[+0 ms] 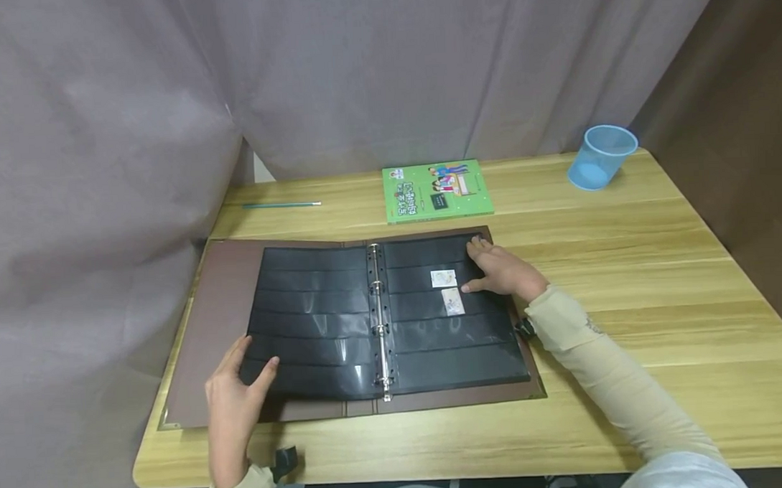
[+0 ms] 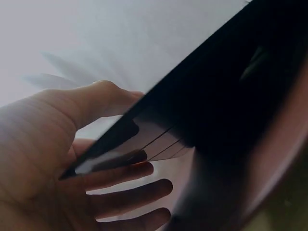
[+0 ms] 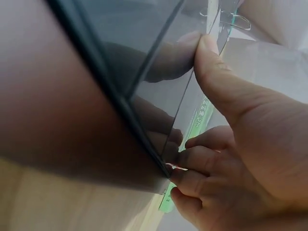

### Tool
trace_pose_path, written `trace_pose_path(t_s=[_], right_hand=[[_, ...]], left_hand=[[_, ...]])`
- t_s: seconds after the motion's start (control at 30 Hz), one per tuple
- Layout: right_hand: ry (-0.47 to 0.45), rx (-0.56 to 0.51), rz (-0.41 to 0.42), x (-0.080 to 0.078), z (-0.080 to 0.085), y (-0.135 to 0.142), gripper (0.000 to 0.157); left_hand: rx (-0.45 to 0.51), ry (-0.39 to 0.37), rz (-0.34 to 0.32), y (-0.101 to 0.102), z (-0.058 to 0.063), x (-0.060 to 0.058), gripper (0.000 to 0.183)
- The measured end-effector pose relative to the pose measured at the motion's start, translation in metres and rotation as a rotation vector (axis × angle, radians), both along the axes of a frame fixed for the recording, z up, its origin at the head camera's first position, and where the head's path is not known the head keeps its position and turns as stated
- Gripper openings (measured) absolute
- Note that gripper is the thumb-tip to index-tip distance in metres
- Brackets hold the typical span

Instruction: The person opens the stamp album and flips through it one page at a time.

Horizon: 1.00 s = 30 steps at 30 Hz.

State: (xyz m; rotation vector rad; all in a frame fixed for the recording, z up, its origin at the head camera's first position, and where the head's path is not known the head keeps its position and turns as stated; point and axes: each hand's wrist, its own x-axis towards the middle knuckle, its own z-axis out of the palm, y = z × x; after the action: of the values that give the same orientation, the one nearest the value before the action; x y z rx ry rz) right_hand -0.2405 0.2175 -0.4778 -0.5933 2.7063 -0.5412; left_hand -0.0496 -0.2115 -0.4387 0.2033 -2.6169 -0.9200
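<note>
A brown ring binder (image 1: pixel 230 278) lies spread on the table, with black pocket pages (image 1: pixel 315 297) on both sides of its metal rings (image 1: pixel 380 320). My left hand (image 1: pixel 234 393) is at the left page's lower outer corner, thumb on one side and spread fingers on the other. That page's edge (image 2: pixel 159 96) runs between them in the left wrist view. On the right page (image 1: pixel 460 364) rests my right hand (image 1: pixel 500 269), fingers along the upper outer edge and thumb (image 3: pixel 211 67) touching the surface. Two small stamps (image 1: pixel 443 279) (image 1: pixel 453 301) sit in pockets beside that thumb.
Behind the binder lies a green book (image 1: pixel 437 192) with cartoon figures on its cover. A pencil (image 1: pixel 282 205) is at the back left. A blue mesh cup (image 1: pixel 601 158) stands at the back right corner of the wooden table (image 1: pixel 658 299). Grey curtains (image 1: pixel 372 79) hang behind.
</note>
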Motion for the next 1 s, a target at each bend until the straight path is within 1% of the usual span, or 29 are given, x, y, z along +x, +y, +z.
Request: trace_pose_path(t_s=[0.13, 0.33, 0.47, 0.6, 0.7, 0.9, 1.0], right_hand=[[0.011, -0.004, 0.006, 0.004, 0.000, 0.002, 0.093], [0.079, 0.004, 0.034, 0.006, 0.002, 0.000, 0.089], [0.087, -0.005, 0.025, 0.007, 0.001, -0.002, 0.087], [0.100, -0.050, -0.004, 0.008, 0.000, -0.005, 0.083], [0.115, -0.087, -0.038, 0.007, 0.001, -0.007, 0.080], [0.166, -0.131, -0.111, 0.004, 0.004, -0.004, 0.078], [0.192, -0.153, -0.145, 0.004, 0.007, -0.006, 0.074]], left_hand=[[-0.004, -0.080, -0.003, -0.001, -0.003, 0.001, 0.058], [-0.008, -0.229, -0.009, -0.003, -0.005, 0.002, 0.066], [-0.045, -0.323, -0.039, -0.004, -0.006, 0.000, 0.077], [-0.068, -0.412, -0.080, -0.005, -0.006, -0.001, 0.085], [-0.077, -0.441, -0.093, -0.005, -0.009, -0.002, 0.088], [-0.052, -0.433, -0.093, -0.002, -0.015, -0.001, 0.100], [-0.052, -0.445, -0.088, -0.001, -0.018, 0.000, 0.101]])
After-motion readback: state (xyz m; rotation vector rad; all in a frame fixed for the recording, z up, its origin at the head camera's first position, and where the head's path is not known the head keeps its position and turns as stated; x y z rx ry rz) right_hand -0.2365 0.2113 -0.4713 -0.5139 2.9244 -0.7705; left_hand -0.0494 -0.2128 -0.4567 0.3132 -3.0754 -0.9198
